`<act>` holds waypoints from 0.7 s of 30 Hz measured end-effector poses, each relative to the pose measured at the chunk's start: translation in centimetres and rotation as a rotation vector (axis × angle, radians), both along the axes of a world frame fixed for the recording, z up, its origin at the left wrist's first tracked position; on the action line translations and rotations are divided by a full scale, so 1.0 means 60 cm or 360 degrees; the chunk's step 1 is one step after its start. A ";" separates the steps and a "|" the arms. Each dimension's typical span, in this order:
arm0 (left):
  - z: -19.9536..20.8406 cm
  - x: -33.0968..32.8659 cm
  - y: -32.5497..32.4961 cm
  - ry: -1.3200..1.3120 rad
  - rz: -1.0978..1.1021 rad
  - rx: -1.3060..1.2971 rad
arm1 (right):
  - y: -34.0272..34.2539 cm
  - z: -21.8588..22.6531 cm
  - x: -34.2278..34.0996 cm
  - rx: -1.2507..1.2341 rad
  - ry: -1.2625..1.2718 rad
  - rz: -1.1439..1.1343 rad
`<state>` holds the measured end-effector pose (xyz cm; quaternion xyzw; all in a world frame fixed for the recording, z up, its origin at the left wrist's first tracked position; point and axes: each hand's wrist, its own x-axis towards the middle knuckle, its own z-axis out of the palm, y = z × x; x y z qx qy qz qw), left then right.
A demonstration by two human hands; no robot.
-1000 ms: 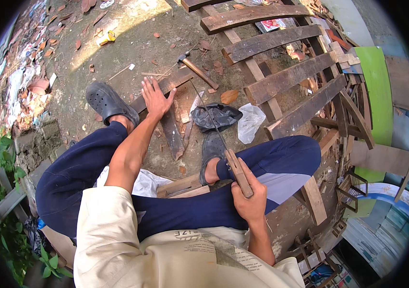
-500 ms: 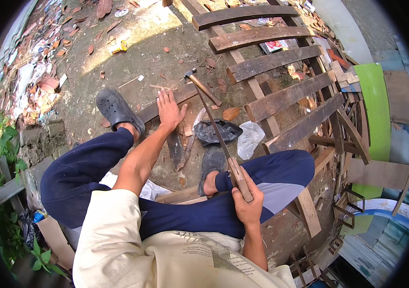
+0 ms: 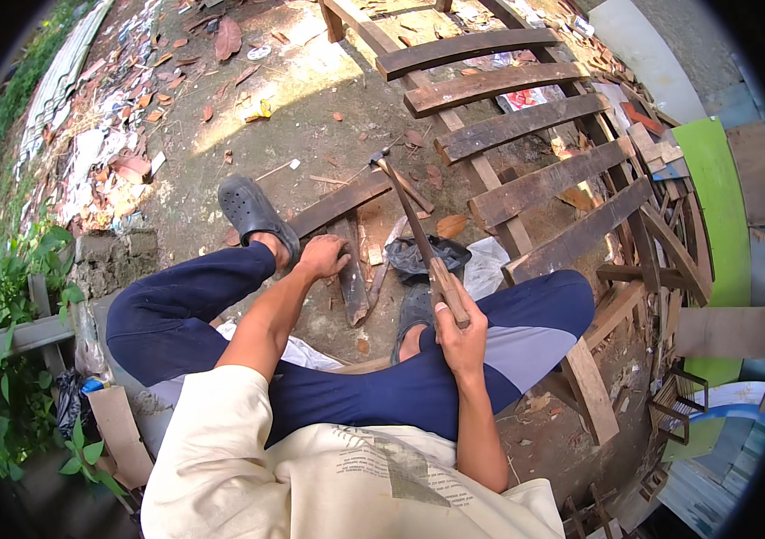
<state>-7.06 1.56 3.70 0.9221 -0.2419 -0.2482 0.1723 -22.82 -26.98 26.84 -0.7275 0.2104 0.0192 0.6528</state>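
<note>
My right hand [image 3: 461, 340] is wrapped round the wooden handle of a long, narrow dark blade [image 3: 416, 225]; I cannot tell if it is a saw or a machete. It tilts up and away, its tip beside a hammer [image 3: 411, 187] on the ground. My left hand [image 3: 321, 258], fingers curled, is beside my left shoe [image 3: 255, 214], close to a short dark plank [image 3: 352, 278]. What its fingers hold, if anything, is hidden. A longer dark plank [image 3: 333, 205] lies crosswise beyond it, one end by the shoe and the other near the hammer.
A slatted wooden frame [image 3: 544, 180] stands at the right. Between my feet and it lie a black plastic bag [image 3: 414, 260] and a clear one [image 3: 488, 265]. Scrap and dry leaves cover the far left ground. A green board [image 3: 715, 234] stands at the far right.
My left hand has come off the longer plank, back toward me, its spread fingers now curled. My right hand still grips the blade's handle. The whole view has shifted a little.
</note>
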 end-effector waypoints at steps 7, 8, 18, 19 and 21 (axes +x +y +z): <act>0.117 0.031 0.084 -0.0134 0.0297 0.0304 | 0.025 0.004 0.008 0.0084 -0.0064 -0.0023; 0.136 0.038 0.079 -0.0121 0.0365 0.0334 | 0.024 0.008 0.008 0.0086 -0.0078 -0.0019; 0.051 0.051 0.049 0.0020 0.0603 0.0590 | 0.010 0.011 0.004 -0.0018 0.0018 -0.0094; 0.053 0.052 0.037 0.0054 0.0595 0.0610 | 0.010 0.023 0.008 0.0000 0.0097 -0.0100; 0.036 0.063 0.031 0.0117 0.0628 0.0629 | 0.012 0.019 0.016 -0.0052 0.0133 -0.0093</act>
